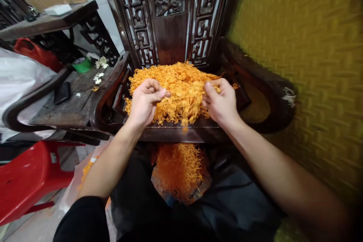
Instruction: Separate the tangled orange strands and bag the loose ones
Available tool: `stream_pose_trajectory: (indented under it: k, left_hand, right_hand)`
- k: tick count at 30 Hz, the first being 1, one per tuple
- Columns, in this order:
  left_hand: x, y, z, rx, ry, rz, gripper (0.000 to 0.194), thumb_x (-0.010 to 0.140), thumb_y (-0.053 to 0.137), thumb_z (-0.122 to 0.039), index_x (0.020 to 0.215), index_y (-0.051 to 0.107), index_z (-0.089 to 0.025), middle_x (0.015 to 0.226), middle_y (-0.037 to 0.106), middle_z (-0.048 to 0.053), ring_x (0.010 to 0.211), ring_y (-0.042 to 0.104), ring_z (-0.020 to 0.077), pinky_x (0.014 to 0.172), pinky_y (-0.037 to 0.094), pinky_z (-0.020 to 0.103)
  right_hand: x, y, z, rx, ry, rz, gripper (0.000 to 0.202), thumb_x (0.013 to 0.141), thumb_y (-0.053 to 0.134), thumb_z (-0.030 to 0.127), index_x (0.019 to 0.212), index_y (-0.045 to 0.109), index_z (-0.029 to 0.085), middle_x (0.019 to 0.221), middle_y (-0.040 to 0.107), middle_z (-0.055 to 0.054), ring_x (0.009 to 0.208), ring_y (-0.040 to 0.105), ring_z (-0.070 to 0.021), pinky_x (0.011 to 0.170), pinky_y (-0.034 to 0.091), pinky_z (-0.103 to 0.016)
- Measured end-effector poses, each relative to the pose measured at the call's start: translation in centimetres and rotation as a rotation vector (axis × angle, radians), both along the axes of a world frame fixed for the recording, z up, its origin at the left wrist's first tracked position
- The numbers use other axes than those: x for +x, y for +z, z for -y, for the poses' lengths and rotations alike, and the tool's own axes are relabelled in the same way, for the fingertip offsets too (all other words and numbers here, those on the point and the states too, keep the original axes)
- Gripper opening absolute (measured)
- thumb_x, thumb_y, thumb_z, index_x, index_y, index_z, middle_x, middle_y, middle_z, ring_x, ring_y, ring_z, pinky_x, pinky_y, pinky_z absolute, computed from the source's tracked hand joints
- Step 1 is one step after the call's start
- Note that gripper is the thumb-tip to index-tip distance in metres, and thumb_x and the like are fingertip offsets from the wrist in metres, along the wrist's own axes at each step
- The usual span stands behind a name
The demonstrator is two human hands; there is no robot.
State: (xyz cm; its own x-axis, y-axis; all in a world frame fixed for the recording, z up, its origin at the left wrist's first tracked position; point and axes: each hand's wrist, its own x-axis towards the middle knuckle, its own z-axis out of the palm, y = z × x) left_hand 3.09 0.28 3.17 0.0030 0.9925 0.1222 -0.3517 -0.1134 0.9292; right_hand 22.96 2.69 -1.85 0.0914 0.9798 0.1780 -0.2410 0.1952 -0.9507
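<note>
A heap of small orange branching pieces (pixel 172 73) covers the seat of a dark carved wooden chair (pixel 172 41). Over the heap's left side, my left hand (pixel 146 102) has its thumb and forefinger pressed together; what they pinch, if anything, is too small to name. On the right side, my right hand (pixel 222 100) is closed on some of the orange pieces, which hang blurred between the two hands. Below the seat edge, between my legs, more orange pieces (pixel 181 166) lie in a container whose form is partly hidden.
At the left are a red plastic chair (pixel 25 174), another dark wooden chair seat (pixel 62 111) with a black wallet-like object (pixel 62 93), green tape (pixel 82 65) and white pieces. The curved armrest (pixel 280 94) and a yellow-green textured surface (pixel 297 38) are at right.
</note>
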Motion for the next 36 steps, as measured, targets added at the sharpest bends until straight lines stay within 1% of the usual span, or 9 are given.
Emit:
stream_pose_trajectory:
  k: [3,5,12,18,26,29,32,34,36]
  left_hand:
    - [-0.5,0.3,0.0,-0.029,0.028,0.045,0.019,0.074,0.073,-0.004,0.078,0.059,-0.015,0.067,0.061,-0.003,0.065,0.069,0.0088,0.061,0.049,0.018]
    - [-0.7,0.3,0.1,-0.072,0.034,0.084,0.018,0.074,0.072,-0.003,0.078,0.059,-0.015,0.067,0.059,-0.002,0.066,0.070,0.0090,0.060,0.048,0.017]
    - [-0.7,1.1,0.5,-0.029,0.182,0.177,0.020,0.075,0.070,-0.007,0.080,0.055,-0.018,0.072,0.060,-0.001,0.069,0.066,0.0084,0.058,0.045,0.018]
    - [-0.7,1.0,0.4,0.034,0.289,0.154,0.023,0.074,0.071,-0.011,0.084,0.053,-0.021,0.077,0.058,-0.002,0.079,0.067,0.0103,0.066,0.047,0.021]
    - [-0.7,1.3,0.3,0.049,0.335,0.202,0.020,0.073,0.070,-0.014,0.083,0.054,-0.022,0.080,0.062,0.001,0.075,0.063,0.0110,0.067,0.045,0.023]
    - [-1.6,1.3,0.0,0.030,0.294,0.153,0.017,0.070,0.068,-0.011,0.081,0.058,-0.021,0.079,0.064,0.001,0.070,0.059,0.0104,0.060,0.040,0.023]
    - [-2.4,1.1,0.0,-0.057,0.163,0.000,0.014,0.067,0.063,-0.012,0.078,0.067,-0.019,0.081,0.065,0.003,0.071,0.056,0.0116,0.057,0.035,0.023]
    - [-2.3,0.9,0.4,-0.084,0.043,-0.164,0.014,0.074,0.062,-0.020,0.081,0.073,-0.018,0.089,0.068,0.006,0.078,0.057,0.0142,0.059,0.036,0.024]
    - [-1.6,0.7,1.0,0.002,-0.036,-0.431,0.019,0.083,0.064,-0.031,0.089,0.078,-0.019,0.098,0.070,0.007,0.089,0.058,0.0176,0.069,0.042,0.027]
  right_hand:
    - [0.9,0.5,-0.4,-0.094,0.037,-0.124,0.050,0.074,0.086,0.053,0.087,0.046,0.025,0.063,0.036,0.008,0.045,0.033,-0.0062,0.038,0.026,-0.021]
    - [0.8,0.9,-0.5,-0.100,0.042,-0.182,0.049,0.074,0.087,0.049,0.086,0.047,0.024,0.068,0.040,0.008,0.046,0.036,-0.0049,0.037,0.026,-0.019]
    - [-1.4,2.4,-0.5,-0.095,-0.040,-0.345,0.035,0.084,0.077,0.032,0.084,0.044,0.022,0.069,0.040,0.008,0.047,0.037,-0.0029,0.038,0.027,-0.017]
    - [-2.4,2.5,-1.0,-0.091,-0.113,-0.357,0.038,0.088,0.074,0.039,0.085,0.040,0.024,0.069,0.036,0.008,0.046,0.035,-0.0043,0.040,0.028,-0.020]
    - [-4.0,2.7,-0.8,-0.164,-0.217,-0.503,0.040,0.088,0.074,0.039,0.085,0.037,0.024,0.069,0.039,0.009,0.045,0.035,-0.0033,0.039,0.027,-0.019]
    - [-3.9,2.9,-0.4,-0.111,-0.161,-0.454,0.042,0.086,0.076,0.042,0.085,0.038,0.024,0.069,0.038,0.009,0.046,0.036,-0.0033,0.040,0.027,-0.018]
    - [-3.4,3.3,0.4,-0.017,-0.013,-0.305,0.048,0.079,0.080,0.052,0.086,0.042,0.025,0.069,0.040,0.008,0.048,0.040,-0.0050,0.041,0.029,-0.020]
    - [-3.3,3.4,1.1,0.015,0.095,-0.191,0.049,0.078,0.081,0.057,0.086,0.044,0.025,0.067,0.041,0.008,0.048,0.040,-0.0064,0.040,0.029,-0.021]
    - [-3.5,3.2,1.6,0.040,0.160,-0.091,0.044,0.082,0.077,0.059,0.087,0.048,0.026,0.063,0.041,0.007,0.046,0.038,-0.0078,0.040,0.028,-0.023]
